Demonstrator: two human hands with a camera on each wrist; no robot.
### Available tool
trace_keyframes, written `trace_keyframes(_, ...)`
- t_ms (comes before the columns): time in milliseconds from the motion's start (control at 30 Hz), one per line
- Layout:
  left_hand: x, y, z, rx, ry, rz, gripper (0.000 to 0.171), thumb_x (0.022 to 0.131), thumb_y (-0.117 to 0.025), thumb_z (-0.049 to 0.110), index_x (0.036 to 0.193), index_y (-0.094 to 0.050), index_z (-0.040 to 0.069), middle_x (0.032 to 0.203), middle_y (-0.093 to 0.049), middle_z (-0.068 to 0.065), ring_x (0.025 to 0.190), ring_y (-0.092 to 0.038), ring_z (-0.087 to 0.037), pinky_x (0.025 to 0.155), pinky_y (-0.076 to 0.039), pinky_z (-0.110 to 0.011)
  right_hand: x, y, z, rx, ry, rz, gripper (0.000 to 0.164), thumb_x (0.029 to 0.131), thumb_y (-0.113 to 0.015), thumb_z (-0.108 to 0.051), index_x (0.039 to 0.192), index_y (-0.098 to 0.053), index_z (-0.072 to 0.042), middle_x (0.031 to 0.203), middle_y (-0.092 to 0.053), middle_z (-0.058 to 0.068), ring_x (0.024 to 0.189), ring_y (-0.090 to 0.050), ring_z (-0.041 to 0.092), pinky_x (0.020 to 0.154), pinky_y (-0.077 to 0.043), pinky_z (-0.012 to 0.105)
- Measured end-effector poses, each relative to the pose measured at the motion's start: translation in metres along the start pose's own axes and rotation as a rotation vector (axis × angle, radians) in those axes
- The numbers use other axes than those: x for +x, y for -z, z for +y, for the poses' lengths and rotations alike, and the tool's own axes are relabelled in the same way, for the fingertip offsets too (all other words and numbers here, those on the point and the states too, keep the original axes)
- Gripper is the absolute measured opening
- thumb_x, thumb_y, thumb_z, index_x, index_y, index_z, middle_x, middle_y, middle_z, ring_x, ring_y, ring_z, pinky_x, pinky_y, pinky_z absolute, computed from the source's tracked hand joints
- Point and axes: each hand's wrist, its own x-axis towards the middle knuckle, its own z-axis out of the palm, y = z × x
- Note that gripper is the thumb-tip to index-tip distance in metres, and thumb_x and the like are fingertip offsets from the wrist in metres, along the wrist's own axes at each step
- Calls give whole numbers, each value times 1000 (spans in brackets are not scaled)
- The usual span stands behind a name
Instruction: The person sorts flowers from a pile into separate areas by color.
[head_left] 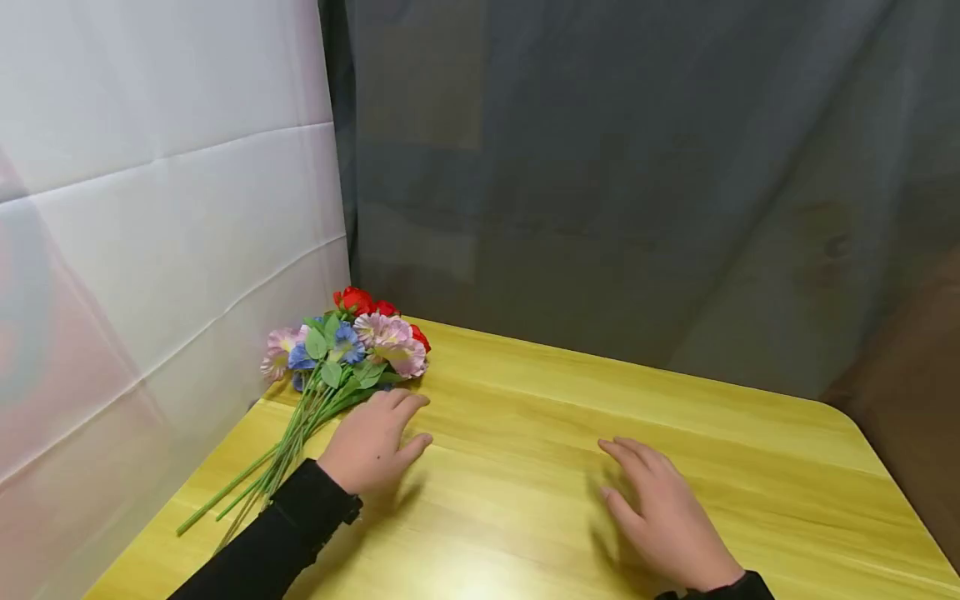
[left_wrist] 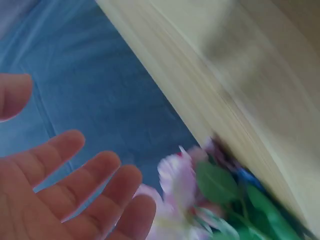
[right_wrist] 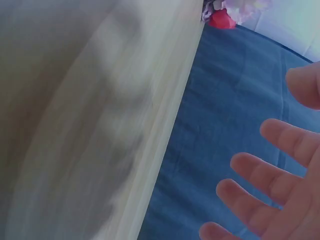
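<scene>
A bunch of artificial flowers with red, pink and blue blooms lies at the left of the table, its green stems pointing toward the near left. My left hand hovers beside the bunch, just right of the stems, fingers spread and holding nothing. In the left wrist view its loose fingers overlap the pink petals. Over the right half of the table hangs my right hand, fingers relaxed and nothing in them; its fingers appear apart in the right wrist view.
The yellow wood-grain table has a rounded far right corner. A white cloth wall stands along the left side, and a dark grey curtain hangs behind the far edge. Something brown borders the right side.
</scene>
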Motion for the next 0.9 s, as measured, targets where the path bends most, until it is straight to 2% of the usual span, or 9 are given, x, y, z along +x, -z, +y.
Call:
trace_keyframes(167, -9, 13, -20, 24, 85, 8, 42, 95, -71, 35, 127, -65, 9, 120, -66, -10, 108, -64, -30, 85, -53, -47, 2, -3, -5, 17, -5, -24, 46, 96, -71, -22, 139, -58, -14, 137, -56, 6, 128, -51, 31, 101, -41, 54)
trace_keyframes(333, -19, 27, -48, 39, 239, -22, 38, 96, -69, 34, 124, -67, 9, 117, -67, -11, 104, -66, -33, 78, -54, -52, 4, -9, -8, 39, 11, -37, 43, 97, -70, -22, 138, -59, -15, 136, -56, 4, 128, -52, 28, 100, -44, 52)
trace_keyframes(600, -32, 43, -84, 33, 407, -68, 40, 98, -64, 31, 126, -63, 3, 118, -65, -20, 101, -65, -40, 79, -51, -58, 5, -11, -13, 54, -8, -77, 41, 98, -69, -24, 137, -60, -16, 136, -56, 3, 128, -52, 27, 99, -45, 52)
trace_keyframes(767, -37, 46, -104, 10, 492, -126, 43, 99, -64, 28, 129, -58, -3, 117, -64, -25, 101, -64, -44, 80, -49, -59, 6, -12, -14, 56, 15, -79, 41, 97, -70, -22, 137, -60, -16, 136, -57, 1, 127, -53, 25, 100, -45, 51)
trace_keyframes(900, -38, 48, -116, -9, 538, -195, 45, 99, -63, 27, 130, -56, -4, 106, -68, -22, 92, -66, -41, 75, -50, -57, 6, -14, -14, 54, 40, -69, 40, 97, -70, -21, 136, -60, -16, 135, -57, -2, 127, -53, 23, 99, -46, 49)
